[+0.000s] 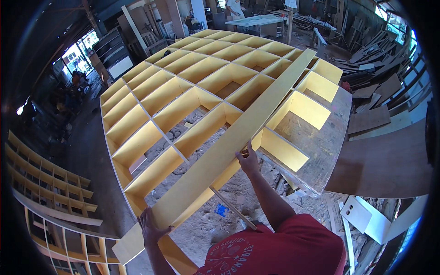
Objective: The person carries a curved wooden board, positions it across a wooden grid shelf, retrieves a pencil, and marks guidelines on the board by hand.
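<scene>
A long yellow-tan plank (229, 137) lies slantwise across a big yellow wooden grid frame (195, 85), from the lower left toward the upper right. My left hand (153, 227) grips the plank near its lower left end, thumb along the near side and fingers over the far side. Farther along, my right hand (248, 160) is closed on the plank's near edge with thumb and fingers. A thin wooden stick (233, 208) runs from below the plank toward my waist. Beneath the left hand, a paler board end (129, 244) sticks out.
The frame's right part rests on a worn worktable (316, 133). More slatted frames (50, 178) stand at the left. Wood scraps (380, 50) and a large brown sheet (380, 160) lie at the right. A blue scrap (221, 210) is on the littered floor. Another person (235, 8) stands far back.
</scene>
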`<act>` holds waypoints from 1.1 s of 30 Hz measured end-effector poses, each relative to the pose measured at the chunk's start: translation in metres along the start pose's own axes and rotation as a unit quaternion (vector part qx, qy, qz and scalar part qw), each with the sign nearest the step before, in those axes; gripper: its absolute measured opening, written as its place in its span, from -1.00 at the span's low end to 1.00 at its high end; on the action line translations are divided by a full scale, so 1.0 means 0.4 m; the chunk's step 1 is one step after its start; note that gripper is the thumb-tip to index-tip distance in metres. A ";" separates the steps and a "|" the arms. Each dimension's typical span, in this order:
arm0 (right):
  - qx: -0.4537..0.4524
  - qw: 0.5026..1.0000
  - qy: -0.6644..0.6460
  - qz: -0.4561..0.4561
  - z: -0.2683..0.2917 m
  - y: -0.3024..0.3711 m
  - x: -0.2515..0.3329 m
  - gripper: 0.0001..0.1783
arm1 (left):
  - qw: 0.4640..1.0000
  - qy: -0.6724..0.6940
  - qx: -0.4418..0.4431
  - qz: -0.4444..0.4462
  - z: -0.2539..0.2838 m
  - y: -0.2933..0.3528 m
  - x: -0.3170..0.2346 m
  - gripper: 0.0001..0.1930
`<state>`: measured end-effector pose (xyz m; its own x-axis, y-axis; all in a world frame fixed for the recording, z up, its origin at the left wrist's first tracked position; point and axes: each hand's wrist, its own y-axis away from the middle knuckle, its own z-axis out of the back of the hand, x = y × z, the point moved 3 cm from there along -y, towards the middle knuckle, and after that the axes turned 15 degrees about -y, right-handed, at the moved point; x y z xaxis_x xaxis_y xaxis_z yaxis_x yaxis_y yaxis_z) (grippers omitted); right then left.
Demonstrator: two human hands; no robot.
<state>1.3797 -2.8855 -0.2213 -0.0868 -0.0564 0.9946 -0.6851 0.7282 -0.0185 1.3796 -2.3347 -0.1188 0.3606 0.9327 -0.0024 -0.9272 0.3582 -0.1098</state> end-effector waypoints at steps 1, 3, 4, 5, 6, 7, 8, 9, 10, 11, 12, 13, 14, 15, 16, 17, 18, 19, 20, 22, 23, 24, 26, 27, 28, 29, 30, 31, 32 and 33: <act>-0.003 1.000 0.011 0.012 0.004 -0.001 0.004 0.14 | 1.000 0.019 0.008 0.000 0.009 -0.013 -0.008 0.48; -0.007 1.000 0.022 0.022 0.003 -0.006 0.006 0.15 | 0.999 0.037 0.018 0.000 0.011 -0.024 -0.012 0.45; -0.005 0.999 0.039 0.027 -0.002 -0.010 0.006 0.15 | 1.000 0.028 0.010 -0.005 0.008 -0.029 -0.007 0.43; -0.003 0.998 0.056 0.032 -0.003 -0.010 0.007 0.15 | 1.000 0.020 0.003 -0.010 0.005 -0.032 -0.004 0.42; -0.003 0.998 0.056 0.032 0.000 -0.012 0.003 0.15 | 1.000 0.020 0.003 -0.010 0.001 -0.034 -0.003 0.42; -0.005 0.997 0.061 0.040 0.004 -0.011 0.001 0.17 | 1.000 0.016 -0.005 -0.014 -0.002 -0.035 -0.003 0.41; -0.008 0.997 0.066 0.048 0.006 -0.012 0.000 0.18 | 1.000 0.011 -0.013 -0.018 -0.005 -0.036 -0.002 0.41; -0.006 0.997 0.066 0.047 0.000 -0.005 0.012 0.18 | 1.000 0.011 -0.012 -0.016 -0.006 -0.033 0.001 0.41; -0.011 0.997 0.065 0.038 -0.005 0.000 0.024 0.16 | 1.000 0.012 -0.012 -0.017 -0.006 -0.033 0.004 0.38; -0.016 0.998 0.063 0.028 -0.010 0.007 0.036 0.14 | 1.000 0.014 -0.012 -0.017 -0.006 -0.029 0.008 0.36; -0.014 0.998 0.062 0.029 -0.012 0.010 0.047 0.14 | 1.000 0.014 -0.013 -0.015 -0.009 -0.028 0.011 0.36; -0.035 0.995 0.071 0.056 -0.013 0.014 0.061 0.10 | 1.000 0.018 -0.016 -0.015 -0.010 -0.025 0.015 0.35; -0.055 0.992 0.079 0.083 -0.016 0.018 0.075 0.05 | 1.000 0.022 -0.018 -0.013 -0.010 -0.019 0.020 0.35; -0.054 0.992 0.078 0.086 -0.015 0.008 0.102 0.05 | 0.999 0.022 -0.021 -0.013 -0.009 -0.025 0.015 0.35; -0.065 0.971 0.141 0.184 -0.022 0.000 0.151 -0.03 | 0.999 0.018 -0.025 -0.015 -0.006 -0.022 0.012 0.35; -0.076 0.936 0.201 0.279 -0.037 -0.013 0.195 -0.10 | 0.999 0.014 -0.030 -0.017 -0.002 -0.018 0.011 0.35; -0.082 0.936 0.202 0.277 -0.040 -0.043 0.216 -0.10 | 0.999 0.014 -0.029 -0.024 -0.001 -0.026 0.001 0.35; 0.010 0.926 0.226 0.304 -0.077 -0.074 0.236 -0.17 | 1.000 0.011 -0.024 -0.017 -0.003 -0.029 -0.003 0.34; 0.102 0.907 0.246 0.326 -0.114 -0.094 0.242 -0.24 | 1.000 0.007 -0.018 -0.010 -0.004 -0.028 -0.003 0.34; 0.149 0.882 0.311 0.321 -0.160 -0.146 0.216 -0.28 | 1.000 0.008 -0.014 -0.015 -0.004 -0.033 -0.009 0.36; 0.204 0.849 0.371 0.317 -0.184 -0.168 0.195 -0.30 | 1.000 0.010 -0.013 -0.010 -0.006 -0.035 -0.009 0.37; 0.204 0.851 0.369 0.315 -0.192 -0.177 0.193 -0.30 | 1.000 0.008 -0.011 -0.010 -0.008 -0.031 -0.002 0.37; 0.254 0.838 0.416 0.247 -0.204 -0.185 0.173 -0.29 | 0.999 0.005 -0.023 -0.025 -0.015 -0.031 0.005 0.38; 0.272 0.831 0.430 0.224 -0.212 -0.181 0.171 -0.28 | 0.999 0.005 -0.021 -0.024 -0.010 -0.030 0.001 0.38; 0.259 0.833 0.437 0.220 -0.218 -0.174 0.173 -0.29 | 1.000 0.013 -0.014 -0.018 -0.004 -0.030 -0.001 0.38; 0.248 0.834 0.444 0.215 -0.220 -0.168 0.176 -0.29 | 1.000 0.022 -0.006 -0.011 -0.002 -0.029 -0.004 0.39; 0.250 0.833 0.443 0.217 -0.223 -0.164 0.182 -0.29 | 1.000 0.021 -0.007 -0.008 -0.001 -0.028 -0.001 0.39; 0.251 0.835 0.440 0.214 -0.221 -0.161 0.187 -0.30 | 1.000 0.022 -0.014 -0.011 -0.002 -0.027 0.001 0.37; 0.252 0.837 0.437 0.211 -0.222 -0.159 0.193 -0.31 | 0.999 0.024 -0.021 -0.015 -0.002 -0.024 0.003 0.35; 0.254 0.836 0.438 0.212 -0.220 -0.158 0.191 -0.31 | 0.999 0.025 -0.021 -0.012 0.001 -0.028 -0.001 0.35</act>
<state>1.4800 -2.8758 -0.1350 0.0107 0.8169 0.5766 -0.9653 0.1590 -0.2073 1.3897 -2.3390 -0.1170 0.3886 0.9201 -0.0483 -0.9134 0.3778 -0.1515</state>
